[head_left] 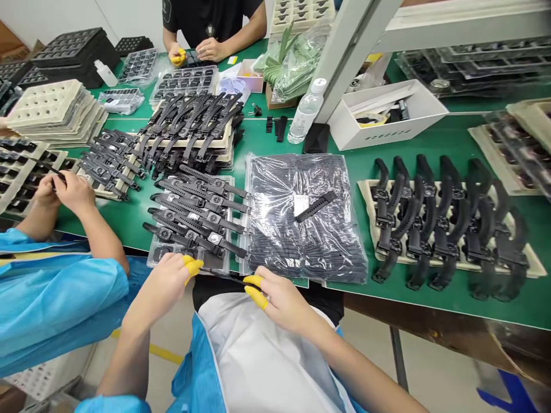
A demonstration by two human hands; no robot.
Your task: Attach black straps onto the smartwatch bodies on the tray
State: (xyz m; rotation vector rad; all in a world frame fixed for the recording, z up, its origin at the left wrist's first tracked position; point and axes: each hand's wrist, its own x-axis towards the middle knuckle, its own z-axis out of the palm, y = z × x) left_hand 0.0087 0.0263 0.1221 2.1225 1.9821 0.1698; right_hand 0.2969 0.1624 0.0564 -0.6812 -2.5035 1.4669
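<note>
Just off the table's front edge, a dark smartwatch strap stretches between my two hands, seen nearly edge-on. My left hand, with yellow finger cots, is closed on its left end; whether a watch body is there is hidden. My right hand pinches the right end between yellow-covered fingers. Beyond my left hand lies a clear tray with rows of black smartwatches, straps attached. Beside it, a clear plastic bag is packed with black straps, and one loose strap rests on top.
At right, a cream tray holds several strapped watches. Behind stand a water bottle, a white box and a slanted post. A co-worker's hands work close on the left; another person sits opposite. More watches are stacked back left.
</note>
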